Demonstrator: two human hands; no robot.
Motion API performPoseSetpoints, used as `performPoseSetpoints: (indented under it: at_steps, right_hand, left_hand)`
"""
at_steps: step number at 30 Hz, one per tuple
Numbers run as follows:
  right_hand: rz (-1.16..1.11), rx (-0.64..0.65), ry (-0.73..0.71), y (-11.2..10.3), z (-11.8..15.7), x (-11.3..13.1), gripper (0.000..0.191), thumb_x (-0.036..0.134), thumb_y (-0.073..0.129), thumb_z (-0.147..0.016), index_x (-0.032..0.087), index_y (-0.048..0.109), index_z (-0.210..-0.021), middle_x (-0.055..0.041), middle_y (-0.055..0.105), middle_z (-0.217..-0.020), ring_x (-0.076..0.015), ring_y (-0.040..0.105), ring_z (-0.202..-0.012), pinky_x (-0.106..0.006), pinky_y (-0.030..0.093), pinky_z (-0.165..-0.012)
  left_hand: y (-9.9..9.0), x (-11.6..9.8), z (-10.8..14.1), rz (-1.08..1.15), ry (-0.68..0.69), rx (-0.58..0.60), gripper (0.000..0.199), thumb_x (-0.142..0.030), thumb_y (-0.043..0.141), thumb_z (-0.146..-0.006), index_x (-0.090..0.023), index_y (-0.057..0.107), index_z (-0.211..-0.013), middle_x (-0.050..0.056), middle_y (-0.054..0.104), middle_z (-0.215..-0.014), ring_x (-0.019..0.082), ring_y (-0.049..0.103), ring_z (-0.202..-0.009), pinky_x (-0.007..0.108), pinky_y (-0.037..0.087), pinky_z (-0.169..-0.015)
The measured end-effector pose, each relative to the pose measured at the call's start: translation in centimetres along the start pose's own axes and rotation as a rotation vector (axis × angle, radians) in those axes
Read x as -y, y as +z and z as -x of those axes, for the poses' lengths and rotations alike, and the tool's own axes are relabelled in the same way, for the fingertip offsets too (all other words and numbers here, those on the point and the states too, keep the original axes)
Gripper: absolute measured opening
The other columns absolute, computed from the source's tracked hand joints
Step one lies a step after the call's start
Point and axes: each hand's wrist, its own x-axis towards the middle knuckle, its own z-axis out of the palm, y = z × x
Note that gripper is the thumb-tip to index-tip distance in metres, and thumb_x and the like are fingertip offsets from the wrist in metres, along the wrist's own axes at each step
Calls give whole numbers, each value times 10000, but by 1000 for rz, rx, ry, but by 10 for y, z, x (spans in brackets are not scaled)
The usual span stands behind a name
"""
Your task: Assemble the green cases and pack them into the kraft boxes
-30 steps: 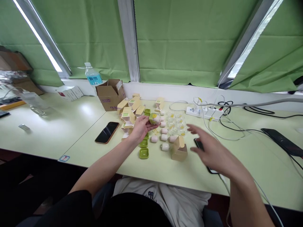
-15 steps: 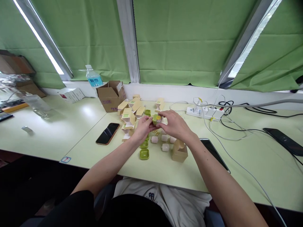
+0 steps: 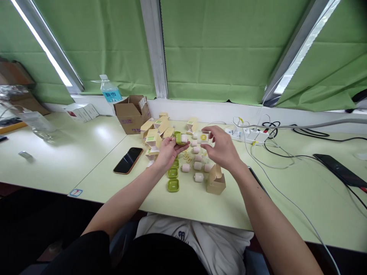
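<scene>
My left hand [image 3: 169,152] holds a small green case [image 3: 179,138] with a pale pink piece [image 3: 184,138] in it. To its right, my right hand [image 3: 218,144] grips a clear cover [image 3: 203,137] with a yellow mark, apart from the case. Below the hands stand several pale pink pieces [image 3: 198,177]. Green trays [image 3: 173,185] form a column toward the front edge, with yellow rings [image 3: 187,156] beside them. An open small carton [image 3: 216,181] stands at the right of the pink pieces.
Opened small cartons [image 3: 153,138] cluster beside a brown cardboard box [image 3: 132,117]. A phone [image 3: 128,160] lies at left. A power strip [image 3: 248,135] with trailing cables, a dark device [image 3: 341,170] and a bottle [image 3: 110,91] are also on the table.
My hands have moved apart. The clear cover is now off the green case, in my right hand at the right, and the pink piece shows in the case. The view has shifted slightly.
</scene>
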Motion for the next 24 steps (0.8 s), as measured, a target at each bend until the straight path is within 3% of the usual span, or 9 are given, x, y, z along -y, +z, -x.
performPoseSetpoints:
  at_steps: [4, 7, 10, 15, 24]
  right_hand:
    - [11, -111, 158, -28, 30, -22, 617, 207, 689, -875, 264, 580, -1479, -121, 685, -1379, -301, 717, -1146, -486, 605, -965]
    - [120, -6, 315, -38, 60, -39, 516, 250, 708, -897, 234, 633, -1408, -133, 680, -1381, -279, 753, -1055, -462, 600, -937]
    - [416, 148, 412, -38, 83, -47, 399, 342, 786, -910, 211, 704, -1278, -131, 775, -1228, -351, 735, -1111, -463, 556, -885]
    - [780, 299, 303, -24, 100, -47, 284, 385, 801, -932, 169, 737, -1106, -167, 836, -1060, -394, 707, -1112, -475, 459, -921]
    - [898, 316, 190, -7, 101, -43, 87, 225, 701, -922, 152, 723, -965, -218, 787, -899, -391, 674, -995, -461, 377, -840]
  left_hand:
    - [-5, -5, -5, 22, -2, 8, 71, -109, 601, -1037, -160, 588, -988, 142, 822, -983, 275, 846, -1051, 598, 589, -1183]
    - [-4, -3, -4, 30, -12, 5, 85, -118, 637, -1028, -160, 595, -966, 134, 820, -971, 261, 846, -1014, 593, 602, -1168]
    - [-1, -1, -2, 26, -31, -22, 123, -115, 627, -1035, -165, 584, -932, 126, 817, -946, 239, 847, -972, 563, 636, -1125]
    - [2, -1, 2, 14, -31, -21, 133, -113, 642, -1019, -167, 589, -910, 111, 814, -931, 240, 843, -1016, 534, 648, -1115]
    - [-1, -2, 2, -22, -40, -6, 111, -115, 650, -1008, -162, 605, -918, 115, 817, -925, 232, 844, -934, 525, 665, -1082]
